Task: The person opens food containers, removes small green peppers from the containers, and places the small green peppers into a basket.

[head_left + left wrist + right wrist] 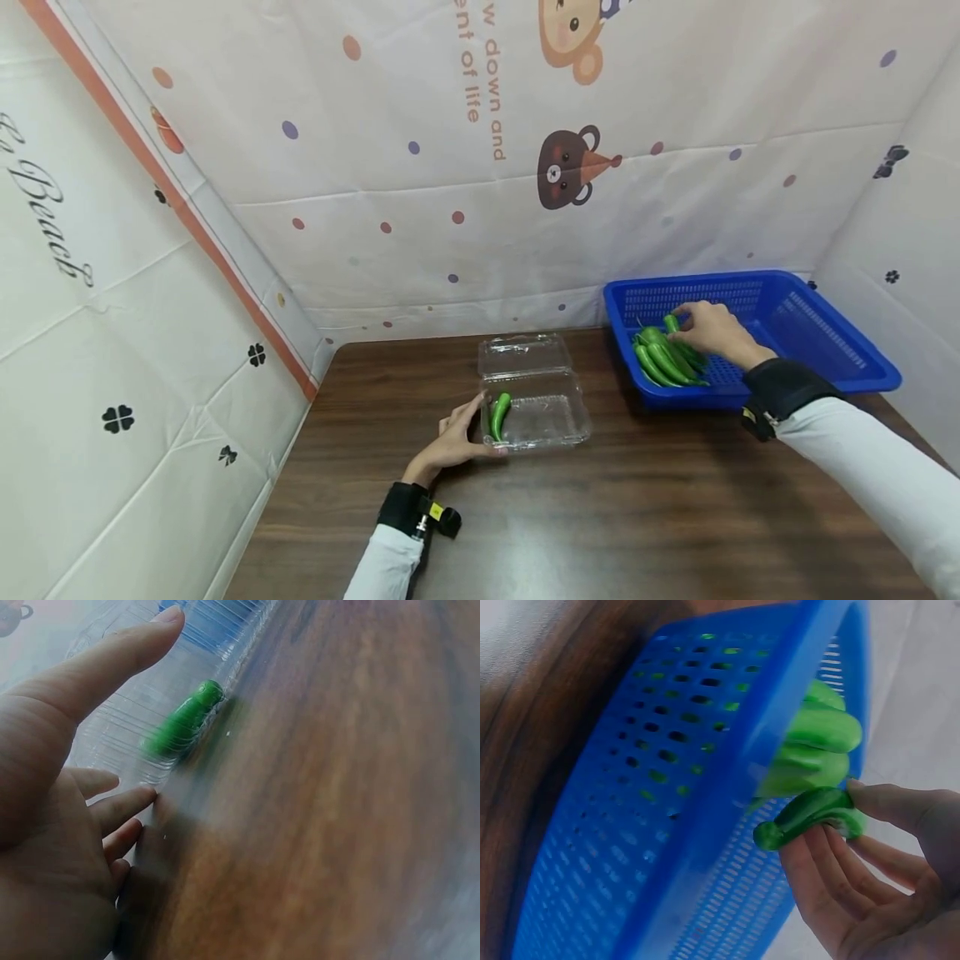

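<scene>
Dark brown wood makes the table [637, 517], and printed white sheets with dots and cartoon bears [567, 167] stand around it as walls. At the middle of the table lies a clear plastic clamshell box [534, 404] with its lid folded back toward the rear wall, and one green pepper [499, 414] already lies inside it at its left end. The left hand [453, 442] rests against the left edge of this box with the fingers nearly straight and spread; it grips nothing, only touches the plastic wall to steady it. To the right of the box, a little further back, stands a blue perforated basket [825, 333] with a small pile of green peppers [663, 358] in its left corner. The right hand [712, 329] is over this pile, and the right wrist view shows its thumb and fingers pinching one curved pepper [810, 814] just above the others. My judgement is that the pinch is light and near one end of the pepper, so it could slip and fall on the table between basket and box. Also the box is thin and light; if the left hand presses too hard, it may slide or tip.
</scene>
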`<state>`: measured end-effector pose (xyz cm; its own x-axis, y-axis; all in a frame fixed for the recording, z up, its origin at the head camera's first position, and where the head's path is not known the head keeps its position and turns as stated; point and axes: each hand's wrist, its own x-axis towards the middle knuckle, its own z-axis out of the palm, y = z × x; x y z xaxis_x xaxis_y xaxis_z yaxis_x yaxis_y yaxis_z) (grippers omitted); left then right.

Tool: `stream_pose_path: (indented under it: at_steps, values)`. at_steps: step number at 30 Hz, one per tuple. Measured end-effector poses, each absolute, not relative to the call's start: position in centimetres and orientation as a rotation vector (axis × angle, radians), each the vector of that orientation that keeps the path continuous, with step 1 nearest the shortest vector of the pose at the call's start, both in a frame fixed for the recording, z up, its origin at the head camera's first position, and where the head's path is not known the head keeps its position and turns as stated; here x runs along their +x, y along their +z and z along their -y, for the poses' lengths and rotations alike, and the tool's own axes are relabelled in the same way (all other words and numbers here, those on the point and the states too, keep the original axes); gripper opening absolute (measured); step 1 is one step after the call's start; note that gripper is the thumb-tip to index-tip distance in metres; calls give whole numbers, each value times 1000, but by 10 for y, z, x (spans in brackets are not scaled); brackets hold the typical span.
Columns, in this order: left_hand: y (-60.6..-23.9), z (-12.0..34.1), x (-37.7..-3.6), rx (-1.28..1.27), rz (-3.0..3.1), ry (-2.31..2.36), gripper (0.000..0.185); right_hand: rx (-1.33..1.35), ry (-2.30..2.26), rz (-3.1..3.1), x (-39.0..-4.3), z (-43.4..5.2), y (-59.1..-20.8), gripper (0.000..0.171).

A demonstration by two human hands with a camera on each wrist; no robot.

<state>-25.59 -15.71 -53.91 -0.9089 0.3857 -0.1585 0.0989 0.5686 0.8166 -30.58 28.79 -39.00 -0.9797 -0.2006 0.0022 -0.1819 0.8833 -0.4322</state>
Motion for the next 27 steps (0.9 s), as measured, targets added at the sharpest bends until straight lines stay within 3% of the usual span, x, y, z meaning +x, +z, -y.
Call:
stream_pose_path:
  at_steps: [27]
  values:
    - [-538,157,-254,403,-2490,1281,113,-363,-734,-2935,-297,-292,-403,53]
